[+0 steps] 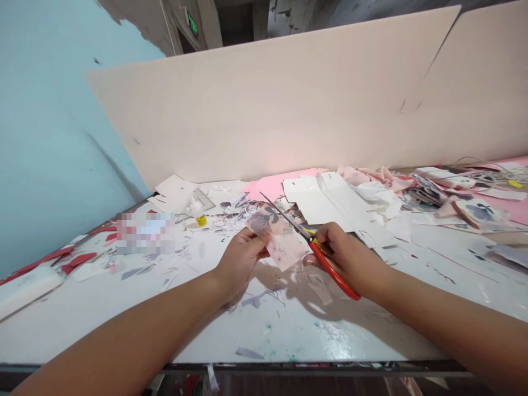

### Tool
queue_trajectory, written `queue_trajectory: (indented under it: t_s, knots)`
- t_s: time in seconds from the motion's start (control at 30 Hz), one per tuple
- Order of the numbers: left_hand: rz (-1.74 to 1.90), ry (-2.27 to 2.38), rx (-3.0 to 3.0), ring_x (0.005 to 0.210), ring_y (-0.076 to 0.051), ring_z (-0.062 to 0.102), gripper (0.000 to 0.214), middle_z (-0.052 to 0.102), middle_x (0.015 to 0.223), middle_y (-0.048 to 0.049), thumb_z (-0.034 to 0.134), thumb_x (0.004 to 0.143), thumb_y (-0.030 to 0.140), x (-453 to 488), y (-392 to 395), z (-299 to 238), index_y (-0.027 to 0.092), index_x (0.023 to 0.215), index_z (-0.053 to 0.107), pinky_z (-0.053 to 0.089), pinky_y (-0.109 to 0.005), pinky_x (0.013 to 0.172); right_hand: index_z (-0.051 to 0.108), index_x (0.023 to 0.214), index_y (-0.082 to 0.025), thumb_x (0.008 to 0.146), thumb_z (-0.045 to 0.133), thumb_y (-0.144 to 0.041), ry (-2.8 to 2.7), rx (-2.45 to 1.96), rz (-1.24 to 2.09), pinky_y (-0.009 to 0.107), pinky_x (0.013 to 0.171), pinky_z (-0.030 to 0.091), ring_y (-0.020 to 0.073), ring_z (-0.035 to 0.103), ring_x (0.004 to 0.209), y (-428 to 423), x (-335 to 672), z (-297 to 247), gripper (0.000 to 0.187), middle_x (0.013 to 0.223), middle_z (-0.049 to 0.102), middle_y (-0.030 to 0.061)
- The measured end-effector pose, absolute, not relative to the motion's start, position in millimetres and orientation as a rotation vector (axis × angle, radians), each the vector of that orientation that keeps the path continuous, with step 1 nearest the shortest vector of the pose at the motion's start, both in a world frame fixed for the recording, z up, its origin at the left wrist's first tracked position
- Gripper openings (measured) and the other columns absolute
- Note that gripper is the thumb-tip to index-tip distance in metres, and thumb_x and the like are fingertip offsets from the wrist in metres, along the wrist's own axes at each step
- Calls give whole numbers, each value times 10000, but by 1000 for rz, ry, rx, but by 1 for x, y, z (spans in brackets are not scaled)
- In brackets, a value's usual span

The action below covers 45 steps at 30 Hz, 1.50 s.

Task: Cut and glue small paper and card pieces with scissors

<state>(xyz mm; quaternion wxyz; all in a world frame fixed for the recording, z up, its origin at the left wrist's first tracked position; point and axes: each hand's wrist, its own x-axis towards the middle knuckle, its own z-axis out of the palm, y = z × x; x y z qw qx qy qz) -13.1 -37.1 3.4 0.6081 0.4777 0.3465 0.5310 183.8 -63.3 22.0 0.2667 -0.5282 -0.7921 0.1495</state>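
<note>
Gripping a small pale pink floral-printed piece of material (280, 239) between thumb and fingers, our left hand (241, 264) holds it just above the white-topped work table (289, 335), while our right hand (348, 258) is clenched around the red-handled steel scissors (334, 269), their long blades lying across the piece's upper part. Around us, the table is stained and littered with thin white paper offcuts (235, 217) and small grey-violet scraps (251, 300), and a dark metal edge (289, 367) runs along its near side. A tall beige upright board (264, 115) stands along the far side, and a flat light-blue wall (53, 126) with patches of damage rises on our left. Beyond the board, a small green illuminated sign (192, 23) is too small to read, and a pixelated patch (144, 234) hides whatever lies on the left of the table. Near the blades lie a bright pink sheet (264, 187) and long white folded card pieces (330, 203). Farther right are crumpled pink cloth (371, 179), a heap of printed scraps (437, 192) and a cut piece with a blue flower (478, 213). Left of these sit a clear plastic set square (202, 199), a small yellow-banded object (201, 220) and red strips (78, 261).
</note>
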Motion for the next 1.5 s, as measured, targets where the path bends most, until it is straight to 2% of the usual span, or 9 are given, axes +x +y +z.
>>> queue_trajectory:
  t_s: [0.23,0.43,0.6,0.8,1.0,1.3,1.5]
  knots:
    - [1237,782,1069,680,-132,584,222,637,759,-20,663,677,351,-13,-37,4,182,816,626,468,-297,677,209,947,-227,696,582,-447,-2007,-1321,410,268,526,410,151,532,553,-59,188,15,501,778,558,23]
    - [1246,844,1116,661,-107,552,255,601,761,-19,655,687,363,-15,-35,1,172,853,629,445,-260,653,196,1002,-199,720,559,-462,-2185,-1381,426,272,514,390,156,475,510,-62,191,22,530,606,460,-47]
    - [1288,877,1132,648,-112,542,225,580,716,-7,654,681,359,-15,-35,0,173,802,617,448,-275,660,232,987,-195,681,593,-473,-2231,-1464,441,281,534,394,173,499,544,-66,186,25,549,621,492,-25]
    - [1283,912,1184,673,-114,533,209,567,725,-7,634,698,361,-15,-34,-1,172,785,614,441,-276,675,247,981,-194,725,545,-409,-2257,-1466,474,293,566,402,191,538,598,-68,185,26,448,677,562,16]
    - [1257,864,1166,672,-111,540,206,579,736,-12,633,705,356,-15,-36,-1,173,795,607,443,-268,666,264,942,-193,747,495,-372,-2262,-1460,379,269,511,369,188,518,534,-67,184,23,351,605,533,-1]
    - [1228,752,1078,690,-132,587,141,618,738,-1,637,714,304,-11,-39,4,182,779,611,483,-314,693,254,904,-203,751,484,-395,-2275,-1491,308,266,493,347,190,495,501,-66,184,21,337,571,511,-12]
    - [1237,744,1051,653,-117,587,129,625,696,15,660,689,289,-10,-40,6,184,752,621,489,-295,680,270,890,-205,792,461,-384,-2308,-1447,299,255,476,331,180,491,484,-67,183,21,280,565,536,1]
